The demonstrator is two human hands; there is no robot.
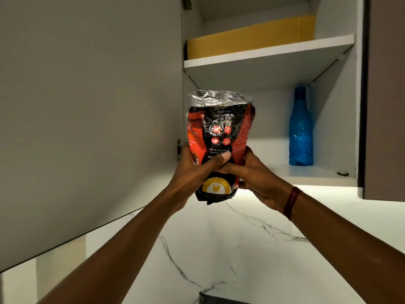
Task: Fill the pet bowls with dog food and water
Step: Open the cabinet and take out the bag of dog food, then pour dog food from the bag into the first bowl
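A black and red dog food bag [221, 128] with a crumpled silver top is held upright in front of the open wall cabinet's lower shelf. My left hand [195, 170] grips its lower left side, thumb across the front. My right hand [252, 172] grips the lower right side, fingers curled round the bag. A blue plastic water bottle [300, 130] stands upright on the lower shelf, to the right of the bag and apart from both hands. No pet bowls are in view.
The open cabinet door [87, 117] fills the left of the view. A yellow box [252, 36] lies on the upper shelf [263, 54]. A brown cabinet [385, 95] stands at the right. White marbled wall [219, 249] runs below the cabinet.
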